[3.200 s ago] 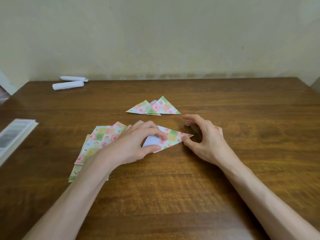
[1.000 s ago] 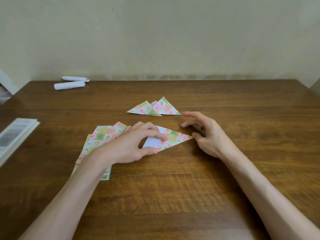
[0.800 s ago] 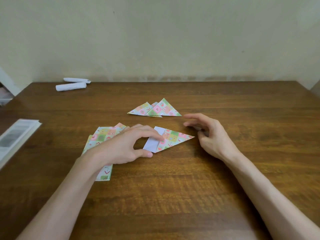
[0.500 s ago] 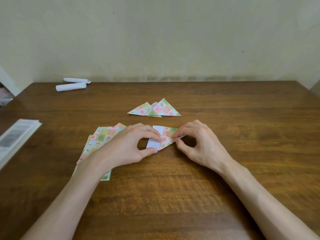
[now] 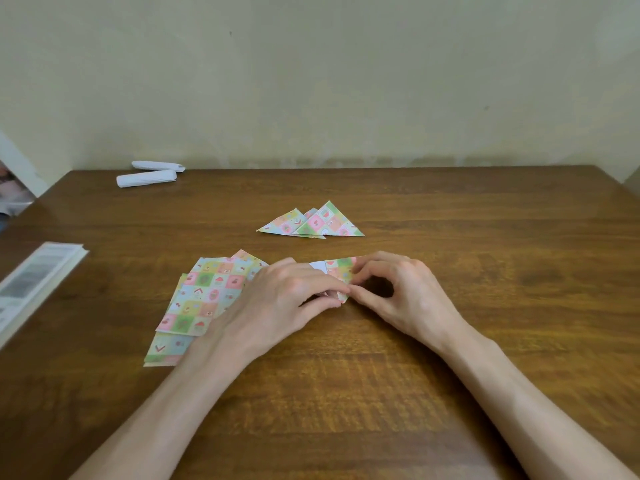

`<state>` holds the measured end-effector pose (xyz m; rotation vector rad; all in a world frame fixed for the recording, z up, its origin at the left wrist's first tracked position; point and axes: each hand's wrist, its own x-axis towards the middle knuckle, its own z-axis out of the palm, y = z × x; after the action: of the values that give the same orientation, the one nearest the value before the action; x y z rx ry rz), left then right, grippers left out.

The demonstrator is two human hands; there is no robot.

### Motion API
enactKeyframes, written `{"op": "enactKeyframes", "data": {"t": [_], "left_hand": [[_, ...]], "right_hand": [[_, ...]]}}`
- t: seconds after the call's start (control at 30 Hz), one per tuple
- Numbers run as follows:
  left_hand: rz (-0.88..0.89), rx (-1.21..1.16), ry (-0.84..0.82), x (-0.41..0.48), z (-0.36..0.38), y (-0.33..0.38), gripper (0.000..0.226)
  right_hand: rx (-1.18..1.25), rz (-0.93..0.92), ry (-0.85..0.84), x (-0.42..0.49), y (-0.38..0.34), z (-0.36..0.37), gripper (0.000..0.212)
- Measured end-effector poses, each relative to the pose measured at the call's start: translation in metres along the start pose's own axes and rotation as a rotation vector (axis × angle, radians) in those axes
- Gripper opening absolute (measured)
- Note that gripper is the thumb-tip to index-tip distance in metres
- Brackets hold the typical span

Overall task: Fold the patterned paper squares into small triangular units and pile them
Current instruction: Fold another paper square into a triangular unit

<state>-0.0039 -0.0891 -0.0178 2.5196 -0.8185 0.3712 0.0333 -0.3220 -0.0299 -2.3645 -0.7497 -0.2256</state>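
Currently left grip [image 5: 277, 306] and right grip [image 5: 405, 296] are both pinching the half-folded square [image 5: 341, 271] near the triangle pile [image 5: 311, 225]; layers shifting between the fingertips are risking a skewed crease.

Soft, even, dim indoor light with a yellow-green cast. Faint sheen on the far counter [image 5: 450, 202]. Small dark shadow beneath the right hand [image 5: 408, 296]. Slight motion blur at the fingers [image 5: 325, 283]; wide-angle bowing toward edges.

Booklet [image 5: 34, 282] print blurred, nothing legible

Glossy wood table [image 5: 450, 375] (matt paper squares [image 5: 207, 292])
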Motion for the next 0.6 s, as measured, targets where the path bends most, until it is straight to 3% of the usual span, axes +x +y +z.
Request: {"op": "enactKeyframes", "data": {"t": [0.13,0.4,0.6], "left_hand": [[-0.002,-0.024,-0.027,-0.001,-0.004,-0.005,0.025],[-0.085,-0.102,-0.072,-0.001,-0.011,-0.009,0.008],[-0.082,-0.218,-0.075,0.001,-0.003,0.002,0.010]], "right_hand": [[0.051,0.022,-0.012,0.001,0.002,-0.002,0.012],[0.133,-0.005,-0.063,0.000,0.005,0.000,0.004],[0.149,-0.054,-0.069,0.001,0.003,0.002,0.018]]}}
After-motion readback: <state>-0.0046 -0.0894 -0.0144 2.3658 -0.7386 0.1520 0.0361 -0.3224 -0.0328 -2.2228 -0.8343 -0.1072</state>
